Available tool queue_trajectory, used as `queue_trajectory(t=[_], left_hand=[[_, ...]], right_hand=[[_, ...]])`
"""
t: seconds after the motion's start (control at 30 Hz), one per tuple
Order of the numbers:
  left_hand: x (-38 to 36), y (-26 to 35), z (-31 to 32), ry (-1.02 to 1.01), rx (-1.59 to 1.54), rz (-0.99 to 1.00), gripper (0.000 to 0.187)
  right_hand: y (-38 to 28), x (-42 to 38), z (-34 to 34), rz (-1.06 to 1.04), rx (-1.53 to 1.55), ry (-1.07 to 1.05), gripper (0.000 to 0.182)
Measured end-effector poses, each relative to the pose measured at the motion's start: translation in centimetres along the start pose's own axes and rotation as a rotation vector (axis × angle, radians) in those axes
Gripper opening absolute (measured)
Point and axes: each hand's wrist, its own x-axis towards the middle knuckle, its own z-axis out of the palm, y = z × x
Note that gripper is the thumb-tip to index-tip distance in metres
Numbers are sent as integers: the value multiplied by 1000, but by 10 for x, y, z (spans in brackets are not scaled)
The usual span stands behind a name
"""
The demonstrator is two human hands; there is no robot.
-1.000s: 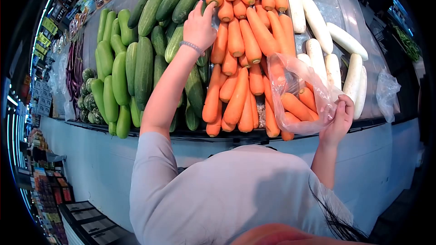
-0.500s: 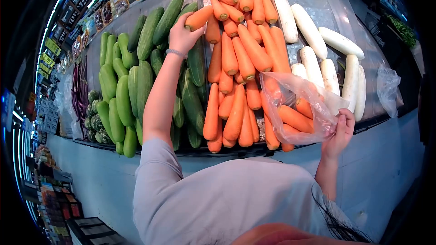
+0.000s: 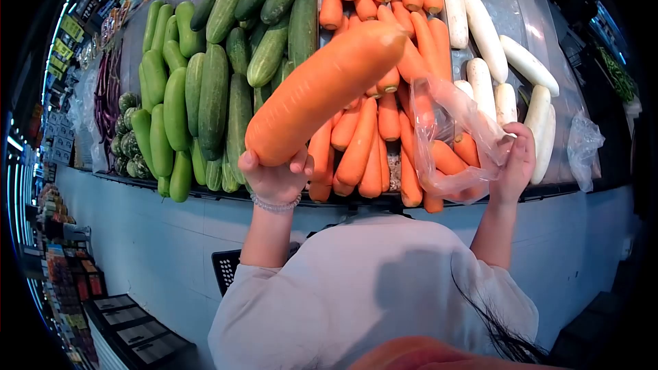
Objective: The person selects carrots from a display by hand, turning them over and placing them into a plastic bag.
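My left hand is wrapped round the thick end of a large carrot, raised close to the camera with its tip pointing up and right. My right hand pinches the rim of a clear plastic bag, whose mouth hangs open over the heap. Inside the bag lie several carrots. Behind and below the held carrot is the pile of loose carrots, partly hidden by it.
Cucumbers and light green gourds lie left of the carrots, with eggplants farther left. White radishes are on the right, beside a crumpled plastic bag. The stand's dark front edge runs before my body.
My left hand has come back from the top of the pile towards my body, lifting the carrot close to the camera. The view has shifted; my right hand still holds the bag.
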Motion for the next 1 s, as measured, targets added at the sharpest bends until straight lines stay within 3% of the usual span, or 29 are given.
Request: queue_trajectory(t=[0.1,0.13,0.17,0.23,0.27,0.33,0.4,0.43,0.5,0.57,0.6,0.67,0.73,0.87,1.0], left_hand=[[6,-10,9,-121,448,-59,69],[2,-21,16,-6,626,19,74],[13,-30,22,-191,808,89,65],[18,-33,29,-392,1203,70,49],[17,-37,31,-379,1261,71,41],[23,-44,31,-474,1361,209,47],[27,-52,27,-383,1401,346,58],[28,-64,23,-242,1368,411,63],[27,-66,23,-80,1114,184,73],[23,-51,28,-38,646,-361,82],[26,-50,24,24,418,-441,77],[24,-50,23,98,422,-448,72],[25,-52,25,137,524,-368,59],[40,-46,39,156,949,-167,46],[61,-68,39,99,1125,-337,41]], right_hand=[[-9,4,6,5,-23,-379,67],[-6,6,3,66,19,-466,70],[-3,6,-1,129,67,-552,73],[9,0,3,199,118,-518,71],[9,-3,0,221,114,-520,69],[5,-6,-7,254,76,-543,65],[4,-8,-14,191,41,-564,60],[6,-10,-17,119,38,-563,58],[4,-12,-17,-5,-25,-550,56],[-9,-16,-13,-110,-147,-527,55],[-11,-17,-14,-111,-151,-565,53],[-14,-17,-19,-111,-162,-638,50],[-17,-20,-9,-102,-197,-500,48],[-38,-13,-23,117,-298,-213,44],[-40,-14,-13,92,25,131,39]])
